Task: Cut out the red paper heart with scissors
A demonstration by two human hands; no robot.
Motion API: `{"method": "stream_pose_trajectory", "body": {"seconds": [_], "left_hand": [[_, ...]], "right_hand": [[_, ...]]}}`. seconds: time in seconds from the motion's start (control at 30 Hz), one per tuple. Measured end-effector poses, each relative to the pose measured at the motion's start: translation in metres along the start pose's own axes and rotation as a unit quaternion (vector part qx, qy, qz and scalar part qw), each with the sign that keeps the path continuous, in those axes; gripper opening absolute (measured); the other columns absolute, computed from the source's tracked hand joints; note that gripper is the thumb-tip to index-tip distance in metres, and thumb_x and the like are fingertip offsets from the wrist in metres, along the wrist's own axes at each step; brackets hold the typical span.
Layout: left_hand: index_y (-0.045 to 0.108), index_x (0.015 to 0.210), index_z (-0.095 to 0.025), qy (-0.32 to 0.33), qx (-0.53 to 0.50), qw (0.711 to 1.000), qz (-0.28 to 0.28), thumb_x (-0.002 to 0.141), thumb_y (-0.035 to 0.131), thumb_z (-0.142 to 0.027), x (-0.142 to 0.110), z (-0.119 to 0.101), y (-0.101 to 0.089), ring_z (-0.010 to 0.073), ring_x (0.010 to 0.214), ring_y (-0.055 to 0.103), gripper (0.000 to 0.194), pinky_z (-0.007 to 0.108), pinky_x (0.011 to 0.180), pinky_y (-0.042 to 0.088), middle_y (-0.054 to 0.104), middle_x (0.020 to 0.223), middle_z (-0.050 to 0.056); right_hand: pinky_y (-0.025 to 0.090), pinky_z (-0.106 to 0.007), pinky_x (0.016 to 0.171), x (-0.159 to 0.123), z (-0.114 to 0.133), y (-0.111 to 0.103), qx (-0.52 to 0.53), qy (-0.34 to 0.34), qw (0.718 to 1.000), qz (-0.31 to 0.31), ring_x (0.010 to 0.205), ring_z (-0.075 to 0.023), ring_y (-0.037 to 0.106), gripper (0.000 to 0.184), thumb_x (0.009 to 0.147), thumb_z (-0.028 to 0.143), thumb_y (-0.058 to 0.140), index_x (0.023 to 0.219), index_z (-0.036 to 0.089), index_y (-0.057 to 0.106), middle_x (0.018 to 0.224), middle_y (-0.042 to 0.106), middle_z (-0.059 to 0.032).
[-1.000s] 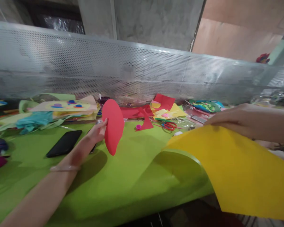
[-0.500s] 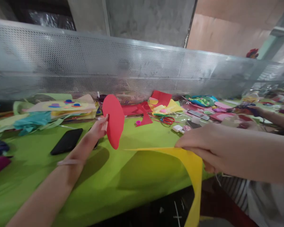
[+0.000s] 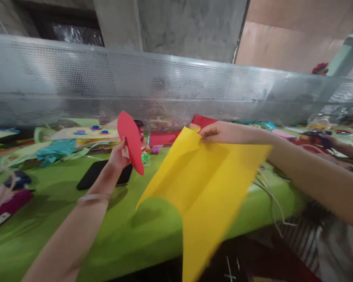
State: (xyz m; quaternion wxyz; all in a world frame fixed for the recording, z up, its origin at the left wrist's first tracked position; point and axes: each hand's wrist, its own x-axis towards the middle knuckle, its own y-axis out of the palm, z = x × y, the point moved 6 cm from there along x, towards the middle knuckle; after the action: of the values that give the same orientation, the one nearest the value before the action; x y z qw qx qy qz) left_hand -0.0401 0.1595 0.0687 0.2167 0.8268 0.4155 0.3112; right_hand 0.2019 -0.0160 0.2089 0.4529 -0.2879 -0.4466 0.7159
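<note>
My left hand pinches the left side of a red paper cutout, rounded at the top and narrowing to a point below, held up over the table. In my right hand is the upper edge of a large sheet of yellow paper, gripped between thumb and fingers. A curved piece has been cut out of the sheet's lower left, and its lower end hangs past the table's front edge. Behind my left wrist a black phone lies flat.
The green-covered table runs along a perforated metal panel. Stacked coloured paper and crumpled teal paper lie at the back left, a purple box at the left. Another person's hand is at the far right. Cables hang over the front edge.
My right hand has moved left and up, turning the yellow sheet so its broad face shows. The red cutout has shifted slightly left and tilted.
</note>
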Motion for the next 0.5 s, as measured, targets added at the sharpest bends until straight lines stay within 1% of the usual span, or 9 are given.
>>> {"method": "stream_pose_trajectory", "body": {"seconds": [0.03, 0.1, 0.13, 0.17, 0.23, 0.3, 0.37, 0.43, 0.5], "left_hand": [[0.053, 0.112, -0.017, 0.016, -0.005, 1.0, -0.002, 0.086, 0.052, -0.035, 0.0, -0.004, -0.001, 0.0209, 0.099, 0.055, 0.031, 0.042, 0.082, 0.047, 0.054, 0.116, 0.008], [0.057, 0.104, -0.02, 0.039, -0.009, 0.999, -0.004, 0.085, 0.053, -0.037, 0.001, -0.011, -0.003, 0.0225, 0.103, 0.054, 0.027, 0.043, 0.084, 0.046, 0.054, 0.118, 0.006], [0.058, 0.102, -0.02, 0.044, -0.009, 0.999, -0.003, 0.084, 0.054, -0.038, 0.001, -0.014, -0.003, 0.0231, 0.105, 0.053, 0.026, 0.044, 0.085, 0.046, 0.054, 0.118, 0.006], [0.058, 0.102, -0.02, 0.045, -0.007, 0.999, -0.002, 0.084, 0.054, -0.038, 0.001, -0.016, -0.004, 0.0233, 0.106, 0.052, 0.026, 0.044, 0.086, 0.045, 0.053, 0.119, 0.006], [0.055, 0.109, -0.018, 0.033, 0.003, 0.999, 0.0, 0.086, 0.052, -0.037, 0.001, -0.016, -0.006, 0.0226, 0.104, 0.053, 0.03, 0.044, 0.086, 0.045, 0.052, 0.119, 0.009], [0.051, 0.115, -0.016, 0.006, 0.017, 1.0, 0.002, 0.087, 0.051, -0.034, 0.002, -0.011, -0.009, 0.0217, 0.102, 0.054, 0.033, 0.044, 0.085, 0.046, 0.052, 0.119, 0.01], [0.051, 0.115, -0.017, -0.026, 0.033, 0.999, 0.005, 0.087, 0.051, -0.033, 0.003, -0.002, -0.011, 0.0215, 0.101, 0.054, 0.033, 0.043, 0.085, 0.046, 0.052, 0.118, 0.009], [0.052, 0.113, -0.017, -0.061, 0.05, 0.997, 0.007, 0.087, 0.051, -0.033, 0.005, 0.008, -0.014, 0.0215, 0.101, 0.054, 0.031, 0.043, 0.085, 0.046, 0.052, 0.119, 0.009], [0.054, 0.111, -0.018, -0.101, 0.074, 0.992, 0.004, 0.088, 0.05, -0.033, 0.006, 0.018, -0.017, 0.0207, 0.1, 0.055, 0.028, 0.041, 0.084, 0.047, 0.053, 0.118, 0.008]], "right_hand": [[0.048, -0.024, 0.074, 0.009, -0.021, 0.004, 0.009, 0.006, 1.0, 0.017, 0.085, -0.0161, 0.062, 0.021, 0.085, 0.023, 0.048, 0.096, 0.015, 0.063, 0.098, 0.065, -0.0044], [0.049, -0.022, 0.068, 0.025, -0.057, 0.016, 0.028, 0.015, 0.998, 0.051, 0.076, -0.0144, 0.063, 0.024, 0.087, 0.023, 0.044, 0.097, 0.012, 0.063, 0.092, 0.067, -0.0065], [0.049, -0.021, 0.067, 0.032, -0.07, 0.025, 0.03, 0.013, 0.997, 0.071, 0.074, -0.0135, 0.063, 0.025, 0.088, 0.023, 0.042, 0.097, 0.012, 0.063, 0.09, 0.067, -0.0062], [0.049, -0.02, 0.07, 0.038, -0.079, 0.033, 0.031, 0.005, 0.996, 0.084, 0.077, -0.0122, 0.063, 0.027, 0.089, 0.023, 0.041, 0.099, 0.012, 0.063, 0.092, 0.067, -0.0049], [0.049, -0.022, 0.074, 0.051, -0.091, 0.048, 0.024, -0.011, 0.994, 0.103, 0.082, -0.0125, 0.062, 0.026, 0.091, 0.025, 0.042, 0.104, 0.013, 0.061, 0.097, 0.065, -0.0036], [0.05, -0.031, 0.08, 0.068, -0.099, 0.061, 0.007, -0.028, 0.993, 0.113, 0.089, -0.016, 0.061, 0.024, 0.092, 0.029, 0.046, 0.104, 0.012, 0.059, 0.101, 0.063, -0.0047], [0.05, -0.035, 0.078, 0.09, -0.106, 0.071, -0.019, -0.035, 0.991, 0.131, 0.086, -0.0165, 0.06, 0.021, 0.091, 0.03, 0.051, 0.096, 0.013, 0.06, 0.097, 0.062, -0.0047], [0.051, -0.034, 0.073, 0.116, -0.113, 0.076, -0.045, -0.034, 0.989, 0.139, 0.081, -0.0159, 0.06, 0.02, 0.089, 0.03, 0.054, 0.096, 0.012, 0.06, 0.093, 0.061, -0.0041], [0.052, -0.034, 0.073, 0.14, -0.114, 0.072, -0.068, -0.044, 0.989, 0.124, 0.082, -0.016, 0.06, 0.022, 0.089, 0.029, 0.055, 0.101, 0.012, 0.059, 0.096, 0.061, -0.0044]]}}
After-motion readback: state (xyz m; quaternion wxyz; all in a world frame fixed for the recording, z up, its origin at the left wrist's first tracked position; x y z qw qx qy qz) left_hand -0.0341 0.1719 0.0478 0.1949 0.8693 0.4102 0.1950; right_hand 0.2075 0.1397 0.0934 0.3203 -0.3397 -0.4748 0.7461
